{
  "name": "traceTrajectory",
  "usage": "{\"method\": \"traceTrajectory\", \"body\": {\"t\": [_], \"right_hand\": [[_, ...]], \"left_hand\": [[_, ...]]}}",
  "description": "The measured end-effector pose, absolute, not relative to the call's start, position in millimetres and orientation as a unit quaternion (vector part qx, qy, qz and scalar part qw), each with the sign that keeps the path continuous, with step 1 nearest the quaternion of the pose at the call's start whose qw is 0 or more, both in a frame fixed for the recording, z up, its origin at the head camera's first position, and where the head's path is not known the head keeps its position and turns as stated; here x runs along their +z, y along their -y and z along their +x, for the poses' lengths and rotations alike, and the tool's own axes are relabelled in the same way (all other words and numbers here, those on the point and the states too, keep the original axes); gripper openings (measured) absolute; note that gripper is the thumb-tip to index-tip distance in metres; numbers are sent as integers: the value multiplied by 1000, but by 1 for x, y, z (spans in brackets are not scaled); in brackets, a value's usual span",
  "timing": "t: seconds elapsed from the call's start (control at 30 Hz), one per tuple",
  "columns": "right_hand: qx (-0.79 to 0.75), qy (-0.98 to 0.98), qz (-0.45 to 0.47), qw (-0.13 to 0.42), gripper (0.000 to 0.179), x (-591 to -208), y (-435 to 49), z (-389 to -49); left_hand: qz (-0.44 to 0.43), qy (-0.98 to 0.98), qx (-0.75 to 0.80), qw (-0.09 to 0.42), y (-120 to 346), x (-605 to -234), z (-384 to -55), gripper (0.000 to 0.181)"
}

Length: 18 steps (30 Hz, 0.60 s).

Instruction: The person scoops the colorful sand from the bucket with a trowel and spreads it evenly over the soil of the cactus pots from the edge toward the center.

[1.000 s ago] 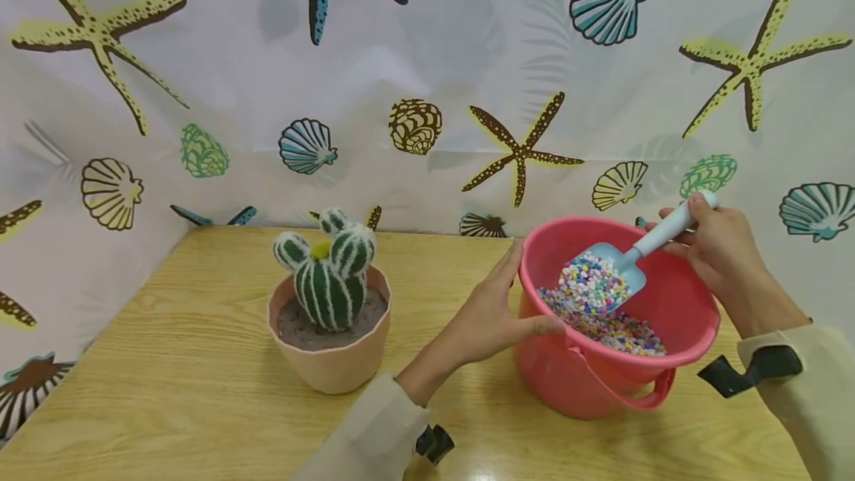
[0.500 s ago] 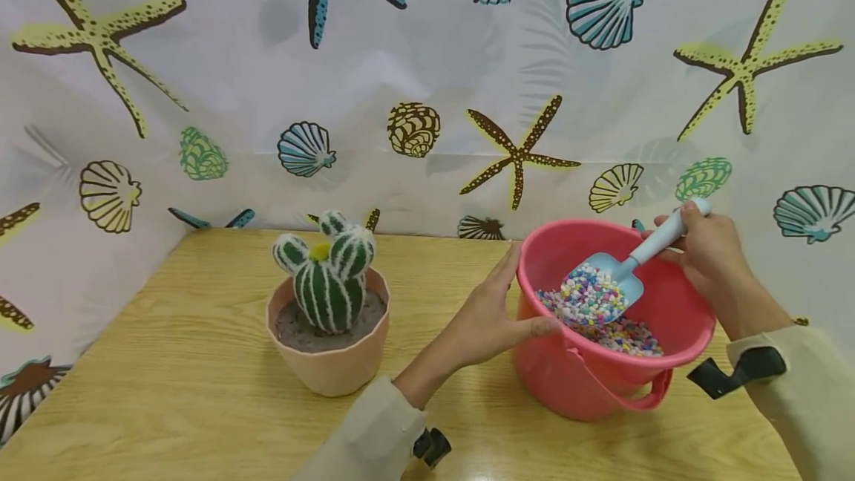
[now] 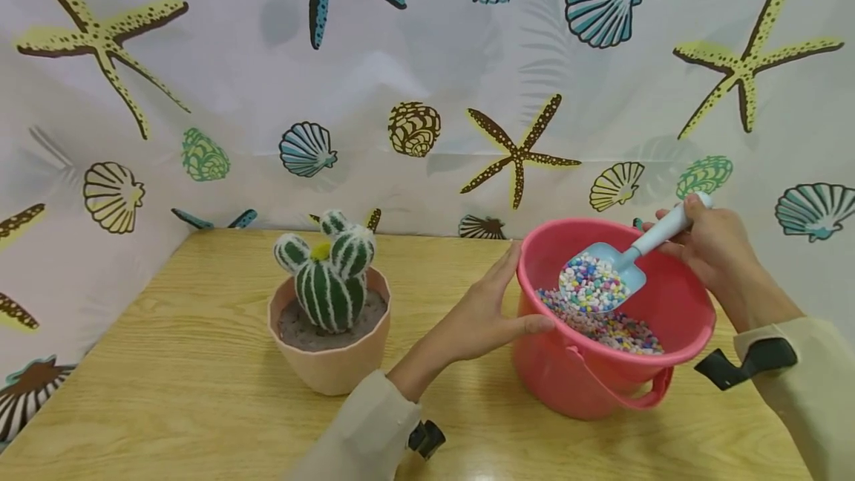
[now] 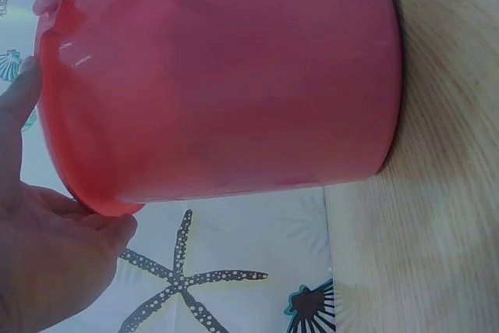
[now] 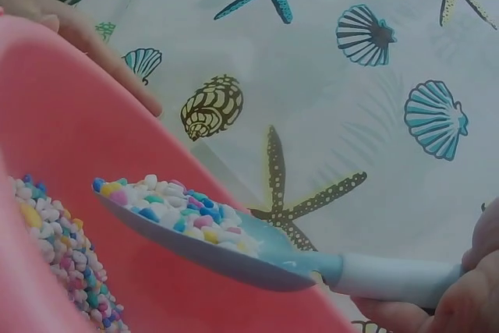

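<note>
Over the bucket [image 3: 568, 384], between left hand [image 3: 474, 326] and right hand [image 3: 720, 247]: scoop [image 3: 626, 259].
Blade [image 3: 634, 278] leftward, axis diagonal, tilt unclear; right grips handle [image 3: 657, 234], left spread on rim [image 3: 525, 273].

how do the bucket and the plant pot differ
The bucket is pinkish red; the plant pot is peach. The bucket looks larger than the plant pot. The bucket contains loose multicoloured pebbles, while the plant pot contains grey fill and a cactus. The left hand touches the bucket; no hand touches the plant pot. Both stand on the wooden table.

Pebbles [image 3: 624, 336] in bucket [image 3: 561, 384] (pot [image 3: 330, 370] left)
</note>
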State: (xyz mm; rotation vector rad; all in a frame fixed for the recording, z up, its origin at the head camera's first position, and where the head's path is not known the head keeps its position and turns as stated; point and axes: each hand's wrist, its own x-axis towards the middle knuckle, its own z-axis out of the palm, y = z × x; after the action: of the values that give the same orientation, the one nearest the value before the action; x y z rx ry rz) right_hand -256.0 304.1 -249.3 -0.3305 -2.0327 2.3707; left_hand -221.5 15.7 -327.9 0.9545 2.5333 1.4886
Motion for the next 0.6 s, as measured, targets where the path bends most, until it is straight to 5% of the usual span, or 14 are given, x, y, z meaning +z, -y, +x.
{"method": "traceTrajectory", "body": {"t": [0.6], "right_hand": [[761, 638, -116, -7, 77, -233, -301, -258]], "left_hand": [[300, -835, 460, -10, 10, -324, -211, 55]]}}
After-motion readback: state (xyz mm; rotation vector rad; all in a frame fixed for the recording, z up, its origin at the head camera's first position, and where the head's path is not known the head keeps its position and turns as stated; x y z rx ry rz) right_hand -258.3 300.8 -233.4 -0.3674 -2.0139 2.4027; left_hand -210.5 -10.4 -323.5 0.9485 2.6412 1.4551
